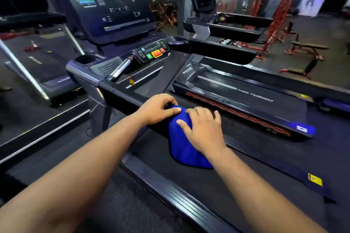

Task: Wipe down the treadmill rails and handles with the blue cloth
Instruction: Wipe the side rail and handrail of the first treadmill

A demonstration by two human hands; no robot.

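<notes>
My forearms reach out over the foot rail (176, 197) at the near edge of the deck, and that strip looks untouched by me as far as I can judge. Just beyond, both hands meet on the blue cloth (181, 138), which is draped over the near end of the left handrail (121, 94) with its loose tail hanging down toward the belt (246, 166). My right hand (203, 128) lies flat on top, fingers spread and pressing the cloth down. My left hand (157, 108) curls round the rail at the cloth's upper edge, thumb and fingers pinching the fabric against the bar. So I reckon I am only at the end of this rail, setting the cloth before a stroke. I cannot tell from the surface whether any part has been cleaned. Further on, the rest of this rail runs up to the console (152, 53), and the short silver handle (121, 68) beside it looks still to do. Across the belt, the right handrail (217, 51) stands well apart from the cloth, so most of the job seems left
</notes>
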